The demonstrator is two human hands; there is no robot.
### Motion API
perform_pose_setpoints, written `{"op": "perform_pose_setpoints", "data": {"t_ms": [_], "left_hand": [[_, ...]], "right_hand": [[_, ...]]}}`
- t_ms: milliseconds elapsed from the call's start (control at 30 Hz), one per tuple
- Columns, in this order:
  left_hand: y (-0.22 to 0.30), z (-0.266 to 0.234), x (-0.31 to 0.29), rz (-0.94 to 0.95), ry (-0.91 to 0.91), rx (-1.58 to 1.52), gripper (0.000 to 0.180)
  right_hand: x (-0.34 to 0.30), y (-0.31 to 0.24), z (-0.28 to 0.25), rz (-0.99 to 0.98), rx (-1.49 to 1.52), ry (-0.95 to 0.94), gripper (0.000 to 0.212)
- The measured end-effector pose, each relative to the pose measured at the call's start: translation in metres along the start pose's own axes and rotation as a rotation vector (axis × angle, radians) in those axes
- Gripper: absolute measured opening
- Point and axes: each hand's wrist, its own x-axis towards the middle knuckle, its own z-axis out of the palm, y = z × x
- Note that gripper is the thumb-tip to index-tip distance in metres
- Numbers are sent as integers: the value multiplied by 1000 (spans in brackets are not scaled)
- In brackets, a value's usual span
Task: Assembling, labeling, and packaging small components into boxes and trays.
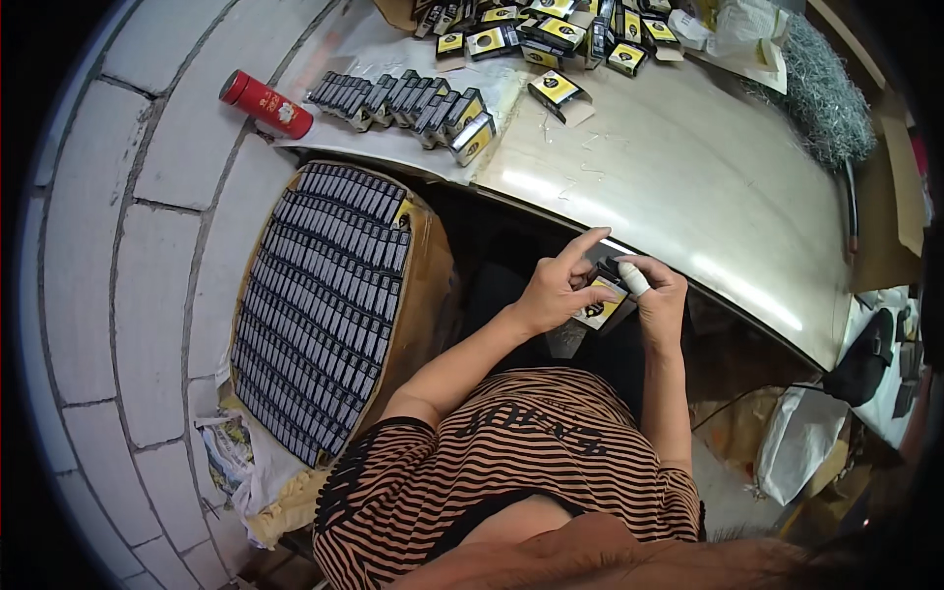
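Note:
Just off the table's near edge, over my lap, I hold a small black-and-yellow cardboard box (596,315) with both hands. My left hand (553,295) grips it, thumb across its printed face and index finger stretched out to the upper right. At the box's upper end is a dark flap or opening (609,267). My right hand (665,300) pinches there, with a white wrapping (633,279) on one digit. The fingers behind the box are partly hidden, and I cannot tell whether anything sits inside.
A large carton (425,285) packed with rows of similar boxes stands at my left. On the table (688,197) are a row of stacked boxes (393,98), a red canister (265,104), a lone box (557,90) and a far heap of boxes (551,34). Silvery tangled strands (816,93) lie at right.

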Motion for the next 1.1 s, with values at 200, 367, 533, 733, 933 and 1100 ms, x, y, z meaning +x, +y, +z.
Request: {"op": "perform_pose_setpoints", "data": {"t_ms": [200, 367, 533, 733, 933, 1100], "left_hand": [[-2, -9, 18, -67, -14, -13, 80], [-13, -12, 28, -51, 34, -84, 74], [-18, -4, 36, 105, 143, -107, 60], [18, -25, 70, 318, 212, 323, 21], [30, -161, 155, 153, 96, 1611, 30], [25, -170, 164, -314, -221, 1605, 44]], "right_hand": [[15, 6, -5, 14, 46, -149, 18], [18, -3, 7, -29, -74, -136, 19], [27, -13, 19, -174, -120, -94, 14], [45, 1, 30, -289, -8, 48, 25], [46, 0, 27, -213, -116, 7, 26], [29, 11, 2, -282, -216, 94, 23]]}}
